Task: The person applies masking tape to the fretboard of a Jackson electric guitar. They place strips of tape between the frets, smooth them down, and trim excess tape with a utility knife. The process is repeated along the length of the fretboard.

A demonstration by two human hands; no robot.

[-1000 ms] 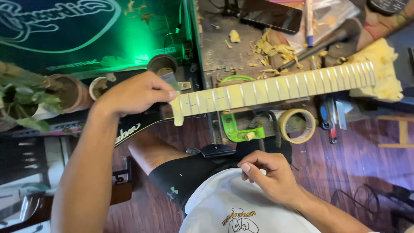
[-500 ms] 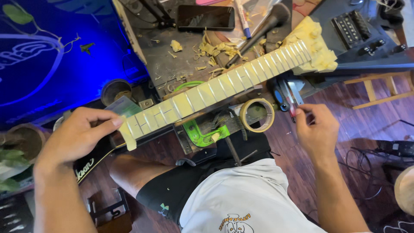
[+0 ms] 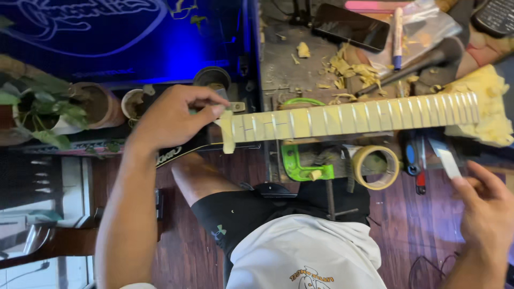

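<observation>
Seen from the head camera, looking down over a person's lap, a guitar neck [image 3: 348, 118] lies flat across a cluttered workbench [image 3: 289, 59], its fretboard covered in strips of pale masking tape with dark fret lines between them.

The left hand [image 3: 174, 118] rests at the near end of the neck, fingers curled and pinching a loose flap of tape [image 3: 228, 131] that hangs off that end.

The right hand [image 3: 487, 214] hovers below the far end of the neck, well apart from it. Its fingers are loosely spread, and a thin pale strip [image 3: 445, 158], possibly tape or a small blade, stands at the fingertips; whether they grip it is hard to tell.

Just below the middle of the neck sit a green clamp [image 3: 302, 166] and a roll of masking tape [image 3: 377, 167]. Above the neck lie a black phone [image 3: 350, 27], a marker pen [image 3: 397, 29] and scattered wood shavings [image 3: 342, 67]. A lump of yellow foam [image 3: 484, 93] cushions the far end. Beyond the near end stand potted plants [image 3: 37, 104].
</observation>
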